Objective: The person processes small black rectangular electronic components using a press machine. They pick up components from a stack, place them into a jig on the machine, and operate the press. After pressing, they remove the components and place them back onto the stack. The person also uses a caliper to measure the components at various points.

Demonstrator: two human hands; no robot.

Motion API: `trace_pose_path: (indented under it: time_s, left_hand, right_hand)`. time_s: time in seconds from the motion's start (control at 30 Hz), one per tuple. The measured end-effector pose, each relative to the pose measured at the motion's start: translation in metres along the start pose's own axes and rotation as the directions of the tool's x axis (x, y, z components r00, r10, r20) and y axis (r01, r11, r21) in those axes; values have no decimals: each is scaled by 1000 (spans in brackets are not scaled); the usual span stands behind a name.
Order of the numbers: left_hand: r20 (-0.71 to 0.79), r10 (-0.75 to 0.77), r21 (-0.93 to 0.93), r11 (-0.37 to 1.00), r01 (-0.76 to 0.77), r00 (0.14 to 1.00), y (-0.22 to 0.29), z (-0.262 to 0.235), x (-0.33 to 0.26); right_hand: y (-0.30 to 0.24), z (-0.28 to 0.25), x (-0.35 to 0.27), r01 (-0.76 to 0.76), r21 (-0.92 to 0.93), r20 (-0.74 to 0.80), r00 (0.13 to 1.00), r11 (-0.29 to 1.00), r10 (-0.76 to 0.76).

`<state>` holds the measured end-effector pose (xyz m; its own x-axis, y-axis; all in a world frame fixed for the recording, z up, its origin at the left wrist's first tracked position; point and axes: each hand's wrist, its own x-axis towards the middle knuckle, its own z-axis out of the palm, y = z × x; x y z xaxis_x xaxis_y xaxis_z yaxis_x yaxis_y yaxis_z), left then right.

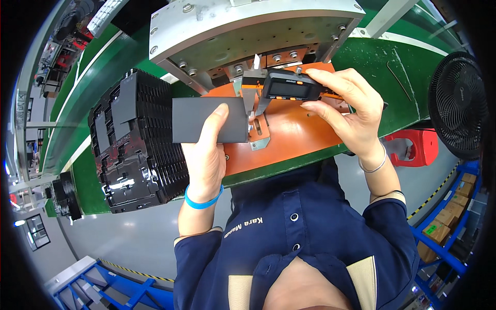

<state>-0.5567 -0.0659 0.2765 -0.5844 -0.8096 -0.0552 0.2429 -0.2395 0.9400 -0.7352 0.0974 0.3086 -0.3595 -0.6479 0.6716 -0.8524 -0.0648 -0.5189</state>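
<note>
My left hand (207,150) grips a flat dark grey rectangular plate (194,120), thumb on its upper face. In my right hand (356,106) is a black digital caliper (289,90), pinched between thumb and fingers at its display body. The caliper's jaws (253,98) point toward me at the plate's right edge; whether they touch it I cannot tell. Beneath both lies an orange base plate (294,134) with a small metal fixture (259,135) on it. Behind it stands a large metal press-like machine (248,44).
Stacked black plastic trays (139,150) stand at the left, with a dark flat piece (124,103) on top. On the green bench (382,67) at right lies a hex key (398,80). A black fan (457,106) and a red stool (416,147) are further right.
</note>
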Motion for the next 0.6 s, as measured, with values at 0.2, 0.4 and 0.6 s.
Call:
trace_pose_path:
  time_s: [0.2, 0.4, 0.6]
  left_hand:
    - [47, -12, -10, 1000, 13, 999, 5, 3, -2]
    - [34, -25, -6, 1000, 26, 999, 6, 2, -2]
    - [22, -18, 3, 1000, 18, 1000, 6, 4, -1]
  right_hand:
    - [-3, 1, 0, -28, -22, 11, 1000, 999, 28]
    - [2, 8, -2, -42, 39, -31, 999, 998, 43]
    - [8, 2, -3, 42, -1, 89, 995, 999, -42]
